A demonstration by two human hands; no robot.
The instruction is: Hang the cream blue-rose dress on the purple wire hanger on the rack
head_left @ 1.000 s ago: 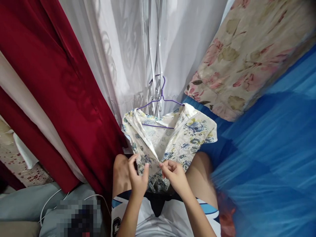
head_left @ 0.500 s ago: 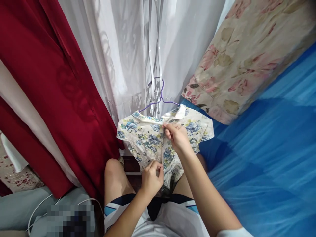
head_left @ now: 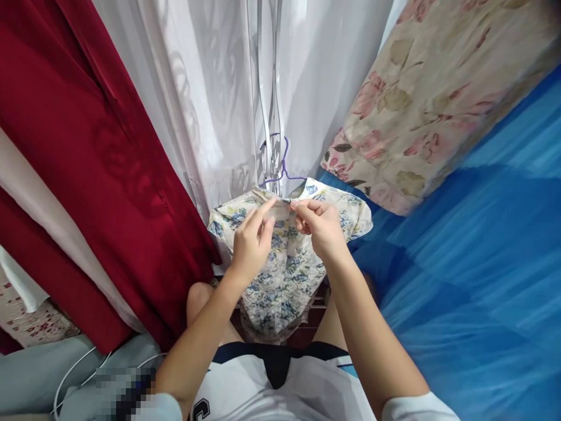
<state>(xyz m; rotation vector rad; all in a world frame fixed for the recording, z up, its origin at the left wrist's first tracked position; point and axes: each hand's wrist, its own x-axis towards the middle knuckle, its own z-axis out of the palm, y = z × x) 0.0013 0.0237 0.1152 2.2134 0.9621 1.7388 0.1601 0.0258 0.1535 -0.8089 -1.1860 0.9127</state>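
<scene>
A white blouse with blue and yellow flowers (head_left: 280, 280) hangs on a purple hanger (head_left: 284, 166) in front of me. My right hand (head_left: 318, 225) pinches the top of its front, close to the neckline. Beside it, my left hand (head_left: 256, 234) is at the left of the collar with its fingers extended and apart, the fingertips slightly blurred near the fabric edge. The blouse's lower part hangs down between my knees.
White metal bars (head_left: 265, 88) stand before a white curtain (head_left: 210, 88). A red curtain (head_left: 87, 146) hangs left, a floral cloth (head_left: 394, 111) and a blue cloth (head_left: 464, 275) right. Grey fabric with a white cable (head_left: 65, 374) lies lower left.
My left hand has let go of the blouse's lower front edge and risen to the collar. The blouse front now hangs straighter downward. My right hand keeps its pinch near the neckline.
</scene>
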